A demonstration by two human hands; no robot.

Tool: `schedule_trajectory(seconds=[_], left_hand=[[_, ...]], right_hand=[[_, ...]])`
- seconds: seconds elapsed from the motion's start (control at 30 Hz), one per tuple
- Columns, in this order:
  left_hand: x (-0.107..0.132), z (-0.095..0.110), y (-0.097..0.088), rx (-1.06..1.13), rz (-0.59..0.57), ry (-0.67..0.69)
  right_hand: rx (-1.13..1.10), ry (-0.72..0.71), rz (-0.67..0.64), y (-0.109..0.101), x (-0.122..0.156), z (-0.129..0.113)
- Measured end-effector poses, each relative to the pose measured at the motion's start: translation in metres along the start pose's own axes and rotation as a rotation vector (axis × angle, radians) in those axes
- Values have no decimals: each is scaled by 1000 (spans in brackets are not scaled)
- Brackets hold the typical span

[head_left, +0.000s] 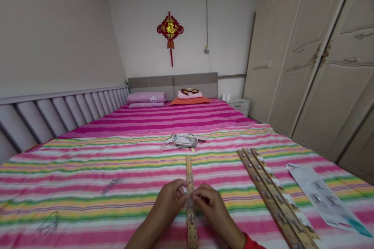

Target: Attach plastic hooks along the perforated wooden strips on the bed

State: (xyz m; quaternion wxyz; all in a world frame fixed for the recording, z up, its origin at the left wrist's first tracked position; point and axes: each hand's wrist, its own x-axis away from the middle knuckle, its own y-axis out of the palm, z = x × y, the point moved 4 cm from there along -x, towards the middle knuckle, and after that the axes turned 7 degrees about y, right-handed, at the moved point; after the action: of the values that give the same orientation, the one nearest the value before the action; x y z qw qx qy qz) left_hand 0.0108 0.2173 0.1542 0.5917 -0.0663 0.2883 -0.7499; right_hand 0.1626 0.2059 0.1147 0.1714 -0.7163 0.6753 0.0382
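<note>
Nearest to us lies the low end of a narrow wooden strip [189, 169], running from 6 towards 12 o'clock on the striped cloth [73, 186] over the bed. We have it straight before us, probably so both hands reach it evenly. Our left hand [172, 197] and right hand [210, 203] meet above its middle, fingers drawn in narrow; the right pinches a small clear piece [189, 203], while whether the left grips it too we cannot tell. Such a fingertip hold seems to suit something so light.

Our strip looks yellowish-brown, dotted with small dark holes, with shiny bits along it. At 3 o'clock from our hands, similar strips [270, 192] lie side by side, perhaps grouped to leave us elbow room; white pieces line the outer one. Farther out sits a clear package [324, 198]. Packets [182, 141] are heaped at 12, and a crumpled wrapper [112, 185] lies near 9.
</note>
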Motion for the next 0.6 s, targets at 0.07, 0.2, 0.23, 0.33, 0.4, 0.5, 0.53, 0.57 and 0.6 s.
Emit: schedule_trajectory(seconds=[0.07, 0.2, 0.23, 0.33, 0.4, 0.5, 0.53, 0.57, 0.6], left_hand=[[0, 3, -5, 26, 88, 41], [3, -2, -13, 169, 363, -18], [5, -6, -11, 224, 395, -75], [10, -19, 6, 430, 396, -207], [13, -26, 19, 555, 360, -228], [15, -35, 32, 643, 316, -250], [15, -37, 33, 645, 323, -259], [14, -38, 34, 641, 335, -262], [12, -39, 33, 636, 348, -258]], right_hand=[[-131, 95, 24, 0, 1, 5], [-442, 345, 107, 4, 3, 21], [-480, 369, 128, 5, 4, 23], [-535, 373, 140, 9, 7, 25], [-563, 384, 123, 12, 9, 27], [-573, 404, 96, 14, 10, 30], [-560, 412, 80, 14, 10, 30], [-541, 419, 64, 14, 9, 30], [-521, 424, 54, 13, 7, 30]])
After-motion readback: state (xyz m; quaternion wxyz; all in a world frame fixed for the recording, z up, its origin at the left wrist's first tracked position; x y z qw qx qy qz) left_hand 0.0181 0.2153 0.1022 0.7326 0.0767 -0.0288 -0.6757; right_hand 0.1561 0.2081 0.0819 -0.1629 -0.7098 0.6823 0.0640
